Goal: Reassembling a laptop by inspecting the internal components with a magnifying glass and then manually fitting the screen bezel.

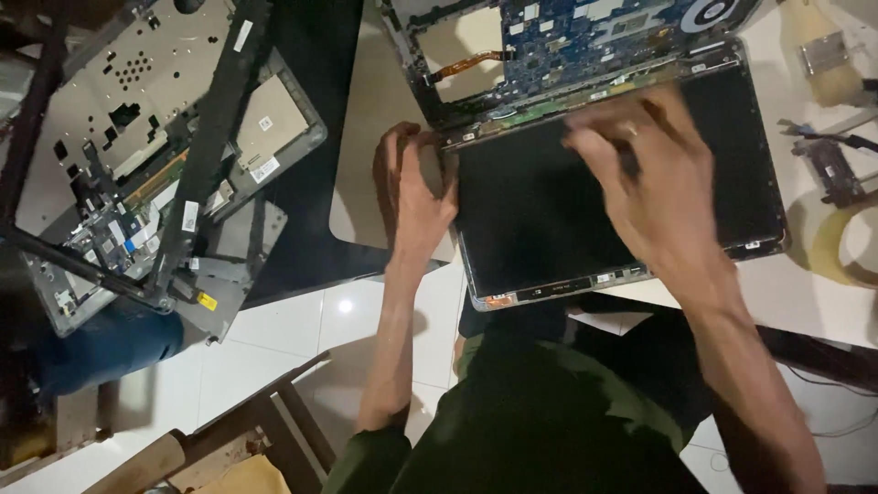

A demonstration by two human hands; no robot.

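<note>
An opened laptop lies on the white table, its dark screen panel (567, 215) facing up toward me and its blue circuit board (585, 37) bare beyond the hinge. My left hand (416, 187) grips the panel's left edge near the hinge corner. My right hand (654, 187) rests on the upper right part of the screen, fingers spread and blurred, a ring on one finger.
A second dismantled laptop chassis (155, 155) lies at the left on dark frames. At the right edge are a paintbrush (823, 55), a small dark part with wires (828, 165) and a tape roll (837, 242). Below, white floor tiles and a wooden chair (229, 439).
</note>
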